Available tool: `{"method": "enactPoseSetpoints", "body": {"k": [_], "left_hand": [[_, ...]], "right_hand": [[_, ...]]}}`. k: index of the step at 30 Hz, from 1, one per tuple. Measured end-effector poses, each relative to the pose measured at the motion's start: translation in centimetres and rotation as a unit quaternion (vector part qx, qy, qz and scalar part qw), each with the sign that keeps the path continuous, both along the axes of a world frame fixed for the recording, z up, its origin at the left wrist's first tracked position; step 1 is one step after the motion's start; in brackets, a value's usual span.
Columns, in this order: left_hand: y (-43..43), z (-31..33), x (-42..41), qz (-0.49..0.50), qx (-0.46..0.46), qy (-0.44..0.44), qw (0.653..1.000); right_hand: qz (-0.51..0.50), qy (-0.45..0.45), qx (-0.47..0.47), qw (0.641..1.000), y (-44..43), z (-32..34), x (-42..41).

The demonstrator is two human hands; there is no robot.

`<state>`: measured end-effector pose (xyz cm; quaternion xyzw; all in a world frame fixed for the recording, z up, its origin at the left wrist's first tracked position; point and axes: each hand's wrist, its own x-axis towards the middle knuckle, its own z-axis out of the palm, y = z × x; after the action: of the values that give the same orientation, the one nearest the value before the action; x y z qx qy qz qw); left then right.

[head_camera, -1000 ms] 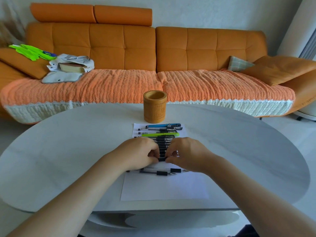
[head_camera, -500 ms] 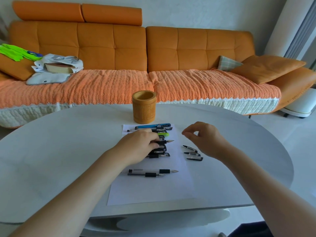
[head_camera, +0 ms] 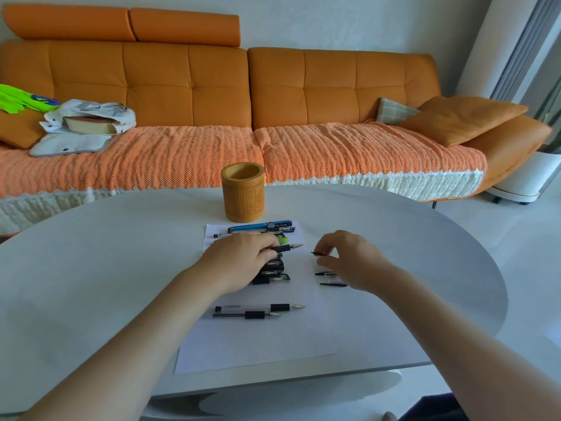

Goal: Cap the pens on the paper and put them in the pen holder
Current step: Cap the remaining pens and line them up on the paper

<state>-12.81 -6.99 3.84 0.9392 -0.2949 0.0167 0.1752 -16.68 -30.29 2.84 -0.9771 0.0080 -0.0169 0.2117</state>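
Observation:
A white sheet of paper (head_camera: 258,338) lies on the table. My left hand (head_camera: 243,259) grips an uncapped black pen (head_camera: 288,247), its metal tip pointing right. Under that hand lies a row of several black pens (head_camera: 273,271). My right hand (head_camera: 349,256) pinches a black pen cap (head_camera: 318,253) just right of the pen tip. Two more caps (head_camera: 331,279) lie below it. Two uncapped pens (head_camera: 258,311) rest lower on the paper. A blue pen (head_camera: 258,227) lies at the paper's top. The brown cylindrical pen holder (head_camera: 243,196) stands empty behind the paper.
The round white table (head_camera: 91,268) ends close to an orange sofa (head_camera: 212,117). On the sofa lie a book in a cloth bag (head_camera: 88,120), green gloves (head_camera: 18,98) and cushions (head_camera: 461,117). A white floor-standing unit (head_camera: 522,177) stands at the right.
My hands parted from the pen row. The left hand now holds one uncapped pen and the right hand moved right to the loose caps and picked one up.

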Motion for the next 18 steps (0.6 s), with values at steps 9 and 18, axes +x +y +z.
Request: {"method": "enactPoseSetpoints", "body": {"k": [9,18], "left_hand": [[1.0,0.2,0.0,0.010,-0.035,0.004,0.999],[1.6,0.6,-0.5,-0.005,-0.042,0.014,0.999]], "right_hand": [[0.011,-0.062,0.217,0.974,2.0,1.2,-0.1],[0.021,-0.041,0.228,0.973,2.9,1.6,-0.4]]}}
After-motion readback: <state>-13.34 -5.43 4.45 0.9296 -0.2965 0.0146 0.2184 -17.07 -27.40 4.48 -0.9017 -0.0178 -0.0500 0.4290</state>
